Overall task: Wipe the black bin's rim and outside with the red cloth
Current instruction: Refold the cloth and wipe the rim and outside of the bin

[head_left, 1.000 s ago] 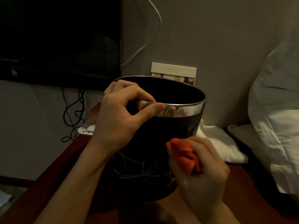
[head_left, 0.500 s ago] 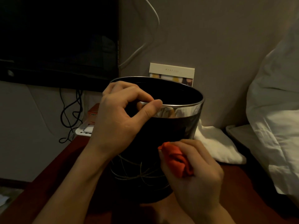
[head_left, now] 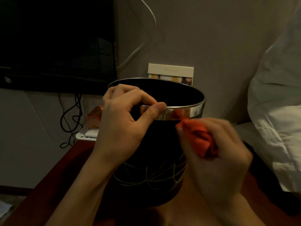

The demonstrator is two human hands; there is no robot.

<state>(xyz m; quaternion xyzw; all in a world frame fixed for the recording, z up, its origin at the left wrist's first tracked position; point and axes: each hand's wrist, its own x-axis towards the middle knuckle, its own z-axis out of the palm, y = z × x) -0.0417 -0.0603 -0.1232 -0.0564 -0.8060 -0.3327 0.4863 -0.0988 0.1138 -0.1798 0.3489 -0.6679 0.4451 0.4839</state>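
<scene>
One dark screen (head_left: 55, 43) on the wall at upper left, largest thing in view. One heap of white bedding (head_left: 276, 111) at right. One reddish worktop (head_left: 53, 185) carrying the bin.

One black bin (head_left: 156, 144), upright at the middle of the worktop, open top, chrome rim (head_left: 184, 113) band round the mouth, thin pale line pattern low on the wall. Looks like a stiff thin-walled bin, light when empty, so it will likely skid or tip under sideways wiping unless braced; the polished band looks slippery. Best hold, as I judge it: pinch over the rim edge, opposite the side being wiped.

Two hands. Left hand (head_left: 123, 126) has that grip: thumb pressed on the outside of the chrome band, fingers curled over the edge into the bin, clamping the rim. Right hand (head_left: 216, 152) clenched round one red cloth (head_left: 200, 139), bunched into a wad, its tip touching the lower edge of the chrome band on the near right side; hand motion-blurred. Cloth is soft and light, and conforms to the curve; bunching gives a firm pad.

One card (head_left: 171, 72) leaning on the wall behind the bin. One orange box (head_left: 95, 117) and one white tray (head_left: 87, 136) left of the bin, partly hidden. Dark cables (head_left: 70, 118) hang under the screen, count unclear; one white cable (head_left: 146, 38) on the wall.
</scene>
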